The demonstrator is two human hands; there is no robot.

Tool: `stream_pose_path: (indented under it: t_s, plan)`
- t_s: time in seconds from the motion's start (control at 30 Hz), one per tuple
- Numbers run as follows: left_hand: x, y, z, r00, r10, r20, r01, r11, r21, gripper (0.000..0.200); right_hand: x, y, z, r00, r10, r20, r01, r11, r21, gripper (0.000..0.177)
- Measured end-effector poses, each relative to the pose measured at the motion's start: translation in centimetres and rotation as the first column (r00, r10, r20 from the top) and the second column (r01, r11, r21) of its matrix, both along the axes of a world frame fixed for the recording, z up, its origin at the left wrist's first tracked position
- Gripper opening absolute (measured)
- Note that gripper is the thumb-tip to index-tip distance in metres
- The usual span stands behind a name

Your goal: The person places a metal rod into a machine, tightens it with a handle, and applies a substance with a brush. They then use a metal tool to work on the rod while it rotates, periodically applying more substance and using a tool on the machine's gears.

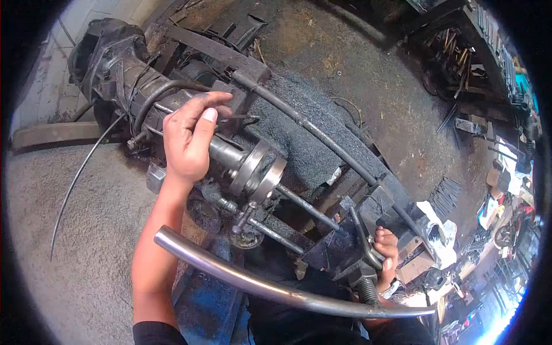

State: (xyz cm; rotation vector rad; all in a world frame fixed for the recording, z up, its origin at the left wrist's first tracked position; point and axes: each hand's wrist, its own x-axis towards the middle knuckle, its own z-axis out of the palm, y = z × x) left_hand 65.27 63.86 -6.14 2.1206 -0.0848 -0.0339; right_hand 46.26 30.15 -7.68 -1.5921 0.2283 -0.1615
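Note:
My left hand is at the spindle end of a greasy machine, thumb up and fingers curled. A thin dark rod shows just past the fingers; whatever they grip is hidden. Close by, a shiny round metal chuck sits on the spindle. My right hand is closed around a bent metal lever on the carriage block. Below that lever stands a thick threaded screw. A long curved steel bar crosses in front of both forearms, nearer to me.
Two guide rods run between chuck and carriage, with a long rail behind. Dark metal shavings fill the bed. A thin cable arcs at left. Metal rods lie on the floor; a loaded rack stands far right.

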Motion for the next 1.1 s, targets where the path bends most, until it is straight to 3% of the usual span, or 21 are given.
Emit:
stream_pose_path:
  t_s: [0.63, 0.87, 1.03, 1.1]
  plan:
    - [0.1, 0.0, -0.6, 0.999, -0.007, 0.033, 0.007, 1.000, -0.001, 0.032, 0.7, 0.2, -0.2, 0.999, -0.017, 0.041, 0.018, 1.000, -0.020, 0.043]
    - [0.3, 0.0, -0.5, 0.998, -0.016, 0.065, 0.007, 0.991, 0.130, 0.030, 0.8, 0.7, -0.1, 0.997, -0.013, 0.076, 0.019, 0.996, -0.083, 0.043]
    - [0.3, -0.3, -0.6, 0.995, 0.028, 0.098, -0.041, 0.990, 0.136, 0.029, 1.1, 1.8, 0.0, 0.989, -0.114, 0.095, 0.115, 0.993, -0.004, 0.038]
    - [0.4, -0.1, -1.0, 0.982, 0.016, 0.188, -0.046, 0.986, 0.158, 0.027, 1.2, 2.1, 0.1, 0.989, -0.133, 0.064, 0.129, 0.989, 0.066, 0.038]
